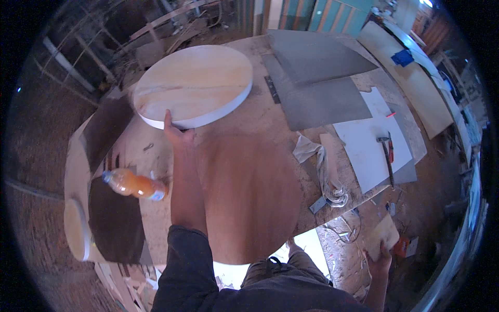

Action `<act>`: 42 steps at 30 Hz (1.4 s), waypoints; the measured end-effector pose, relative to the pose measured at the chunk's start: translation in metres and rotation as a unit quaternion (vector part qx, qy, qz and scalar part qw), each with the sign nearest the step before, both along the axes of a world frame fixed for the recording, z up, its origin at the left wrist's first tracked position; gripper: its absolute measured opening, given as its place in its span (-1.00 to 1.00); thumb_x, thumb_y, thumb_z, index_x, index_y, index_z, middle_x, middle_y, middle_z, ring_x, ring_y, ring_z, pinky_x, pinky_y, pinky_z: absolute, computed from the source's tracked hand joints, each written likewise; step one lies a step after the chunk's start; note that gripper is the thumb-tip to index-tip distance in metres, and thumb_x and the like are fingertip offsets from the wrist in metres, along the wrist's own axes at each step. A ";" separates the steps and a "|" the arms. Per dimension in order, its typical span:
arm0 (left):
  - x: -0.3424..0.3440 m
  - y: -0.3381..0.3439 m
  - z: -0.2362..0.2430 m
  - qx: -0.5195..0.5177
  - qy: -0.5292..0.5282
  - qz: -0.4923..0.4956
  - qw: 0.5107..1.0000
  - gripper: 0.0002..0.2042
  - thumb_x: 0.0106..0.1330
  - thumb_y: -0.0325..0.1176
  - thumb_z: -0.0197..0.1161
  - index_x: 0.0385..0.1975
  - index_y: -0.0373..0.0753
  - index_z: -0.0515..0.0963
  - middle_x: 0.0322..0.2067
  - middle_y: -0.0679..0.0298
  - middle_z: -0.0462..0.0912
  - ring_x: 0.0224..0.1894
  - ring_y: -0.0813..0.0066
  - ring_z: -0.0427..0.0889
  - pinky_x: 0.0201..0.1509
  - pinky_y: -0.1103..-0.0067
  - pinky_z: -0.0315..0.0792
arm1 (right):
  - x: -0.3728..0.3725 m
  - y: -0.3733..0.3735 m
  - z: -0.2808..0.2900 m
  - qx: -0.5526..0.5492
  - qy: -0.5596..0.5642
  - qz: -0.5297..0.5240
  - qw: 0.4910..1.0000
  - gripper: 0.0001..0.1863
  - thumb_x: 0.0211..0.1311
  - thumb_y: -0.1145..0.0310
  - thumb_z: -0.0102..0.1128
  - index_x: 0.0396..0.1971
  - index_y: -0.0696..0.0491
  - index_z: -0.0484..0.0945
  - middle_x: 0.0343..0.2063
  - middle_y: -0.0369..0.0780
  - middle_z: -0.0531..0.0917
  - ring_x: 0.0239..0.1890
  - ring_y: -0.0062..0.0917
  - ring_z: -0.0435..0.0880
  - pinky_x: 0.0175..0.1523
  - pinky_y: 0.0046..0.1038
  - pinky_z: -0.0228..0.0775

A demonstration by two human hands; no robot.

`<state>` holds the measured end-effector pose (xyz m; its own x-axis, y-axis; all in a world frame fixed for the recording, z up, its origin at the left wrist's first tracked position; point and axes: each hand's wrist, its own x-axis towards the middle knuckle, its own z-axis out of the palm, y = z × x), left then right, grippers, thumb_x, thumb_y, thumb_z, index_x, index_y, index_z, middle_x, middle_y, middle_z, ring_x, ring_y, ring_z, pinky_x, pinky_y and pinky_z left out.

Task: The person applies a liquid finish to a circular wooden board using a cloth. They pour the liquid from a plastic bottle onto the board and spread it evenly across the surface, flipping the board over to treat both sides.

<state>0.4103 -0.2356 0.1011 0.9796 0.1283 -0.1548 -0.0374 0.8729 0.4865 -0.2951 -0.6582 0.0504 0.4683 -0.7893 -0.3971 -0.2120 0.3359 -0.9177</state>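
Note:
A thick round wooden disc (195, 73) with a white edge band lies at the far left of the work table. My left hand (179, 135) grips its near edge; one finger rests on top, and the others are partly hidden below the rim. Low on the right, beyond the table edge, my right hand (379, 260) holds a small flat pale piece of board (382, 236). Between my arms lies a large rounded brown sheet (249, 197), reaching over the table's near edge.
An orange drink bottle (136, 184) lies left of my forearm. Grey sheets (322, 99), a white sheet (364, 140), a hammer (387, 158) and a crumpled cloth (327, 179) are on the right. Another round disc (77, 229) sits at the left edge.

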 end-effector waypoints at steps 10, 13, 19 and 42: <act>0.128 -0.008 -0.098 -0.018 -0.008 -0.050 0.999 -0.37 0.30 -0.14 0.29 0.31 -0.22 0.25 0.27 0.09 0.36 0.33 0.02 0.31 0.39 -0.05 0.18 | -0.068 0.115 0.067 -0.025 0.101 -0.192 0.976 -0.60 0.36 0.07 0.12 0.10 -0.09 0.51 -0.03 -0.26 0.65 -0.01 -0.31 0.64 0.00 -0.06 0.57; 0.135 -0.024 -0.115 -0.005 0.001 -0.046 0.999 -0.34 0.29 -0.12 0.31 0.34 -0.20 0.23 0.29 0.10 0.33 0.34 0.01 0.29 0.41 -0.05 0.15 | -0.064 0.128 0.068 0.000 0.109 -0.224 0.968 -0.60 0.36 0.07 0.12 0.10 -0.08 0.51 -0.03 -0.25 0.66 0.02 -0.31 0.64 0.03 -0.01 0.54; 0.130 -0.027 -0.153 0.115 -0.024 -0.039 0.992 -0.21 0.27 0.10 0.29 0.40 -0.15 0.15 0.37 0.06 0.22 0.39 0.00 0.20 0.44 -0.01 0.14 | -0.033 0.136 0.077 0.054 0.075 -0.191 0.977 -0.59 0.36 0.09 0.12 0.11 -0.05 0.49 -0.01 -0.23 0.65 0.02 -0.29 0.64 0.05 -0.01 0.53; 0.042 0.071 -0.080 0.407 0.143 -0.039 0.901 -0.34 0.25 0.02 0.29 0.29 -0.21 0.39 0.22 0.07 0.43 0.24 0.25 0.32 0.25 0.35 0.24 | 0.000 -0.062 -0.025 -0.220 0.146 0.014 0.964 -0.61 0.35 0.15 0.16 0.10 -0.02 0.50 -0.02 -0.25 0.63 -0.04 -0.26 0.63 0.00 -0.14 0.55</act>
<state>0.4527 -0.1645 0.0206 0.9258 0.2452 -0.2878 0.2369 0.2173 0.9469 -0.2952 -0.7200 0.0254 0.4115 -0.8999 -0.1446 -0.4859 -0.0824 -0.8701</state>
